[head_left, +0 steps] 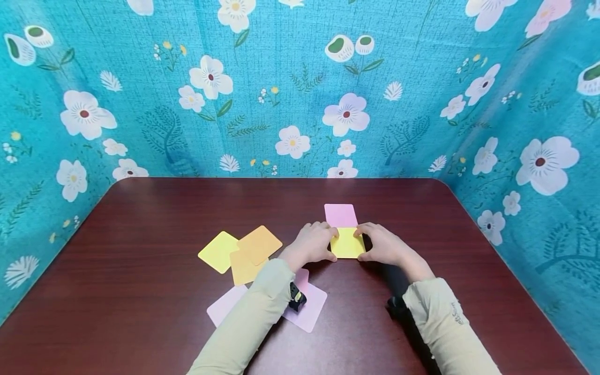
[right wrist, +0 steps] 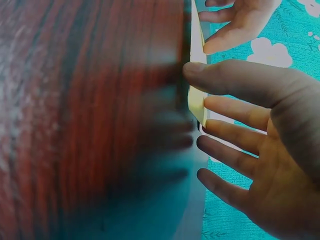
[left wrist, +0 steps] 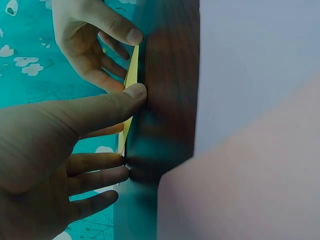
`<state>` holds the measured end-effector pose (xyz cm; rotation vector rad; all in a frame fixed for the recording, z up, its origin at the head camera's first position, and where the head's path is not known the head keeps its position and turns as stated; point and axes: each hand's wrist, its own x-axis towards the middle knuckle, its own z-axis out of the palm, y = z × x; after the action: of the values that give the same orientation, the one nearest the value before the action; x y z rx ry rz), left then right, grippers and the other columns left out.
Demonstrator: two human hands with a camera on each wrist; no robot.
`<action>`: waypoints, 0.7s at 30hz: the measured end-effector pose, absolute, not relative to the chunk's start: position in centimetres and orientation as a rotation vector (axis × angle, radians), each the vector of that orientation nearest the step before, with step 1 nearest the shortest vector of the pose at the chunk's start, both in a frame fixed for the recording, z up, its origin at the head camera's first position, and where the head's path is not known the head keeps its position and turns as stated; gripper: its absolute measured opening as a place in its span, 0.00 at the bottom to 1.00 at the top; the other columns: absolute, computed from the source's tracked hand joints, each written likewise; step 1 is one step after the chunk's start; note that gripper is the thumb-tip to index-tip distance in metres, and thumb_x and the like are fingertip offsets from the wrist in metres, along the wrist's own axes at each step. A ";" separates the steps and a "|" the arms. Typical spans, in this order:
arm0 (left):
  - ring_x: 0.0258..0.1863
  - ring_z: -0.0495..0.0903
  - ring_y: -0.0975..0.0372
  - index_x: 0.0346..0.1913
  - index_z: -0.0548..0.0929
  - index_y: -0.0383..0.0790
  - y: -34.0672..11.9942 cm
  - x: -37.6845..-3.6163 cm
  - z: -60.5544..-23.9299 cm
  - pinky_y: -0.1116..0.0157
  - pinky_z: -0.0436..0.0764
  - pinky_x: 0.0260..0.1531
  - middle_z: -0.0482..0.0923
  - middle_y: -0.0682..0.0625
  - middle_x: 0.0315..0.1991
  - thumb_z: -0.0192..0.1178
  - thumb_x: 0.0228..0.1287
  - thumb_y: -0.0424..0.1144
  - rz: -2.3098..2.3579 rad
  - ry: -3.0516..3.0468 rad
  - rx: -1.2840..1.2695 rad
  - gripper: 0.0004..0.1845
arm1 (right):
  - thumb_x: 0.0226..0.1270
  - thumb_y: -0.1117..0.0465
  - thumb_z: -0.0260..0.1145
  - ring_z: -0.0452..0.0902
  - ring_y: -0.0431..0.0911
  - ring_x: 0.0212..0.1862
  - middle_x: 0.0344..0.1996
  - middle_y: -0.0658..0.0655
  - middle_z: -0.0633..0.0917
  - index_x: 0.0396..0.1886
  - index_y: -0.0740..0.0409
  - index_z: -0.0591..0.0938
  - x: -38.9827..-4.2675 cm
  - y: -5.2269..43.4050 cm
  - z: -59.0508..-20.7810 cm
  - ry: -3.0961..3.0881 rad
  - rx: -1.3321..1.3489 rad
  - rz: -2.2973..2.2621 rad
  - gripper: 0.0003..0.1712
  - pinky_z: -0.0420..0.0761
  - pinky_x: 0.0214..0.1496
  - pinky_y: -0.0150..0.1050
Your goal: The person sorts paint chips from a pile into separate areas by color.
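Yellow card (head_left: 347, 244): right of the table's (head_left: 140, 312) middle, between the two hands; whether flat on the surface or slightly raised, cannot tell.
Left hand (head_left: 311, 242): thumb and forefinger clamped on the yellow card's left side; remaining fingers extended, per left wrist view.
Right hand (head_left: 385, 245): thumb and forefinger clamped on its right side; outer fingers spread, per right wrist view.
Pink card (head_left: 340, 214): just beyond the yellow card; edges meet or overlap, cannot tell which.
Left group: orange card (head_left: 260, 244) lying partly over light orange card (head_left: 244, 272); second yellow card (head_left: 219, 252) touching at their left.
Near left sleeve (head_left: 244, 328): left lilac card (head_left: 225, 306) and right lilac card (head_left: 311, 310), both partly hidden; small pink piece (head_left: 302, 278) adjoining the latter.
Backdrop: blue floral cloth (head_left: 281, 78).
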<state>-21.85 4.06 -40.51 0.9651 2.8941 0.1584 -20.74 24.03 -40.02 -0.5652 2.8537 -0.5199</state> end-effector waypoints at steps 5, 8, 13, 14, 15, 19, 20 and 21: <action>0.51 0.70 0.59 0.54 0.75 0.49 4.0 -21.8 -40.5 0.61 0.70 0.48 0.72 0.51 0.52 0.66 0.47 0.55 0.187 2.875 0.952 0.29 | 0.44 0.58 0.72 0.66 0.59 0.58 0.57 0.65 0.72 0.51 0.61 0.75 -20.6 24.1 -40.3 2.838 -0.527 -0.532 0.31 0.66 0.59 0.55; 0.52 0.69 0.59 0.54 0.76 0.50 4.0 -21.7 -40.5 0.61 0.69 0.49 0.71 0.51 0.53 0.66 0.48 0.55 0.188 2.867 0.941 0.29 | 0.45 0.58 0.72 0.64 0.59 0.59 0.58 0.66 0.71 0.51 0.61 0.75 -20.7 24.1 -40.3 2.830 -0.528 -0.542 0.30 0.66 0.59 0.55; 0.53 0.67 0.59 0.54 0.76 0.51 4.0 -21.8 -40.5 0.61 0.69 0.49 0.70 0.50 0.54 0.65 0.49 0.55 0.176 2.855 0.922 0.28 | 0.45 0.59 0.72 0.62 0.60 0.60 0.60 0.66 0.69 0.51 0.61 0.76 -20.8 24.1 -40.4 2.815 -0.525 -0.554 0.30 0.65 0.59 0.56; 0.53 0.67 0.59 0.54 0.76 0.51 4.0 -21.8 -40.6 0.61 0.69 0.49 0.70 0.50 0.54 0.65 0.49 0.55 0.176 2.854 0.921 0.28 | 0.45 0.59 0.72 0.62 0.61 0.60 0.60 0.66 0.69 0.51 0.61 0.76 -20.8 24.1 -40.4 2.814 -0.525 -0.558 0.29 0.65 0.59 0.56; 0.53 0.67 0.59 0.54 0.76 0.51 4.0 -21.9 -40.6 0.60 0.69 0.49 0.69 0.50 0.54 0.65 0.49 0.55 0.176 2.853 0.921 0.28 | 0.45 0.59 0.72 0.61 0.61 0.60 0.60 0.67 0.69 0.50 0.61 0.76 -20.8 24.1 -40.4 2.815 -0.526 -0.560 0.29 0.65 0.59 0.56; 0.53 0.67 0.58 0.55 0.76 0.51 3.9 -21.9 -40.8 0.60 0.69 0.50 0.70 0.50 0.54 0.64 0.50 0.55 0.172 2.847 0.943 0.28 | 0.45 0.59 0.71 0.61 0.61 0.60 0.59 0.67 0.68 0.50 0.61 0.76 -20.9 24.1 -40.6 2.818 -0.530 -0.561 0.29 0.66 0.59 0.55; 0.53 0.67 0.58 0.55 0.76 0.51 3.9 -22.0 -40.8 0.60 0.69 0.50 0.70 0.50 0.54 0.64 0.49 0.55 0.178 2.845 0.950 0.28 | 0.45 0.59 0.71 0.62 0.61 0.59 0.59 0.67 0.68 0.51 0.61 0.76 -20.9 24.1 -40.6 2.821 -0.536 -0.557 0.29 0.66 0.59 0.55; 0.53 0.67 0.58 0.55 0.76 0.51 3.8 -22.0 -40.8 0.60 0.69 0.51 0.70 0.50 0.54 0.64 0.49 0.55 0.185 2.842 0.957 0.28 | 0.45 0.59 0.71 0.62 0.60 0.59 0.59 0.67 0.69 0.51 0.62 0.76 -20.9 24.1 -40.7 2.826 -0.535 -0.556 0.30 0.66 0.59 0.55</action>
<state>-22.01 3.83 -40.81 0.9568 2.8417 0.1846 -20.86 24.09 -40.66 -0.5352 2.8257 -0.5555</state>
